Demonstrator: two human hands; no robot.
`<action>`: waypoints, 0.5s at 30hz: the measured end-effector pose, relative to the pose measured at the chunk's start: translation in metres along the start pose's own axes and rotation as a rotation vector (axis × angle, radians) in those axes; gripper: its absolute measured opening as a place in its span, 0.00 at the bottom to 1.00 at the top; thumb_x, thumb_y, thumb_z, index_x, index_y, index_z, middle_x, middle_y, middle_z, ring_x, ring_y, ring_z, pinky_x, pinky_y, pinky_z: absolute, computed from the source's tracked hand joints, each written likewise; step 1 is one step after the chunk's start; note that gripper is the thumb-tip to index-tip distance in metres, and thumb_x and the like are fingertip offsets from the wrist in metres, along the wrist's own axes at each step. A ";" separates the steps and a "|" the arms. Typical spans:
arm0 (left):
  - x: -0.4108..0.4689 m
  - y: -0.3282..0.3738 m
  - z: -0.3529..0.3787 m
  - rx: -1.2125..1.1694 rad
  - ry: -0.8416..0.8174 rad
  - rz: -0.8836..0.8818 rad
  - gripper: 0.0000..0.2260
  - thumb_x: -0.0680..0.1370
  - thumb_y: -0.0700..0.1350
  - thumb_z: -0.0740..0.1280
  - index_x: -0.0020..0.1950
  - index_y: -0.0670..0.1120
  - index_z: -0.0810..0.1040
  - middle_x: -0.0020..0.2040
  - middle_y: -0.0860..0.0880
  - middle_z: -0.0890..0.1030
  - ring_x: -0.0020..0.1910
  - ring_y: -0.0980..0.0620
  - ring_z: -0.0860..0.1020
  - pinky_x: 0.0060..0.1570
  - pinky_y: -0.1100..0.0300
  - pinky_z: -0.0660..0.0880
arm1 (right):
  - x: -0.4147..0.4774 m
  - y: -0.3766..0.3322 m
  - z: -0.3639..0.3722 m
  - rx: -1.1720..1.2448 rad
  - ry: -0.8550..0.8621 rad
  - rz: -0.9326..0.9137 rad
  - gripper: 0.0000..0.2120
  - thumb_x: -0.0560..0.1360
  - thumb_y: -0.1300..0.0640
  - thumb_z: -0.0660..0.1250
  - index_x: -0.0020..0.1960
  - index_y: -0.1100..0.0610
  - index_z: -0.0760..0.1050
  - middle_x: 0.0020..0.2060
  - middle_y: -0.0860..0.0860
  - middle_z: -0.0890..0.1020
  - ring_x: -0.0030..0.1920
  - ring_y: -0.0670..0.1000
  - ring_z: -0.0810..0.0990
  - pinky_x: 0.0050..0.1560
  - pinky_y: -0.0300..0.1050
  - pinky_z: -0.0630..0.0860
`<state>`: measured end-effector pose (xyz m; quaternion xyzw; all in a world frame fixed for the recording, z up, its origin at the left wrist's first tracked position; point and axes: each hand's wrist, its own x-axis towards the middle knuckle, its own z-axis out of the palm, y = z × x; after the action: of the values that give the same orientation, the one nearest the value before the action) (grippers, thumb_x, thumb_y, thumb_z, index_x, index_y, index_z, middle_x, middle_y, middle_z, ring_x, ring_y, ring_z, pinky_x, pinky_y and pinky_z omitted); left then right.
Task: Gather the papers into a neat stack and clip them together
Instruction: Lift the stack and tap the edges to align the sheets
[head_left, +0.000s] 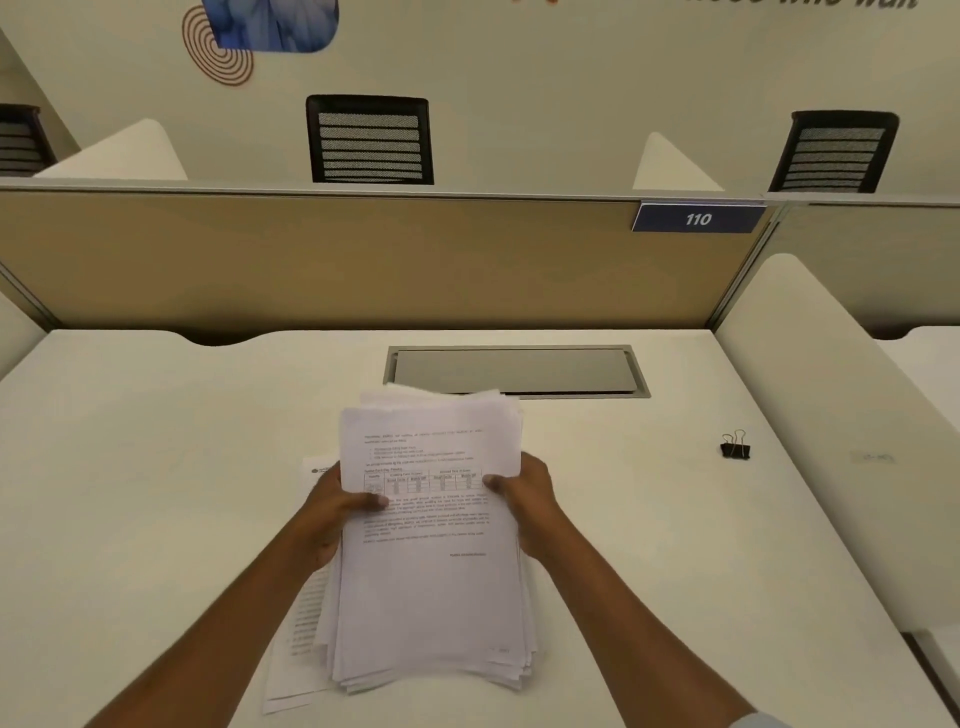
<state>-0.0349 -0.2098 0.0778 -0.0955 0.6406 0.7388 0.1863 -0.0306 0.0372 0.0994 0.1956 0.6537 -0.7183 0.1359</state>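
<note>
White cubicle desk (156, 467), tan partition (311, 260) behind it with a blue plate reading 110 (697, 219); empty mesh-backed chairs (370, 139) beyond, a closed grey cable hatch (514, 370) set into the desktop. Person at the near edge, both forearms reaching in. Left hand (332, 512) and right hand (524, 506) each closed on a long side of a thick bundle of printed papers (431, 587), thumbs lying across the top sheet, remaining fingers hidden underneath. Bundle sits at desk centre; its near end looks to rest on or just above the surface, can't tell which. Edges ragged: sheets fan out at the near corners and poke past the far end. One stray sheet (298, 654) lies flat on the desk, partly under the bundle's left side, not in the grip. Black binder clip (735, 448) sits well apart to the right, untouched. Judging by this, gathering is mostly done and squaring is the step in hand. Next calls for picking up the stray page, tapping the edges flush, then holding the stack with one hand while the right goes for the clip.
</note>
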 end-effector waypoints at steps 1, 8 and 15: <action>-0.001 0.007 0.004 -0.019 0.005 0.037 0.32 0.59 0.35 0.78 0.63 0.41 0.76 0.57 0.39 0.82 0.55 0.38 0.82 0.53 0.40 0.79 | -0.005 -0.008 -0.004 0.006 0.010 -0.053 0.12 0.74 0.69 0.65 0.55 0.59 0.77 0.50 0.58 0.84 0.47 0.58 0.85 0.46 0.54 0.84; -0.009 0.057 0.048 -0.111 0.054 0.255 0.29 0.58 0.36 0.78 0.58 0.40 0.78 0.53 0.42 0.85 0.50 0.40 0.84 0.44 0.48 0.82 | -0.043 -0.059 -0.028 0.003 0.098 -0.367 0.07 0.73 0.62 0.71 0.51 0.57 0.79 0.47 0.55 0.85 0.46 0.57 0.85 0.47 0.55 0.84; -0.010 0.080 0.077 -0.086 0.016 0.430 0.18 0.62 0.33 0.73 0.49 0.47 0.82 0.47 0.48 0.86 0.45 0.44 0.84 0.42 0.50 0.82 | -0.059 -0.075 -0.053 0.066 0.125 -0.531 0.10 0.72 0.67 0.71 0.45 0.53 0.81 0.40 0.47 0.86 0.42 0.55 0.85 0.42 0.49 0.84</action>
<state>-0.0504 -0.1445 0.1669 0.0294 0.6155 0.7875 0.0150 -0.0068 0.0947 0.1886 0.0659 0.6653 -0.7363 -0.1044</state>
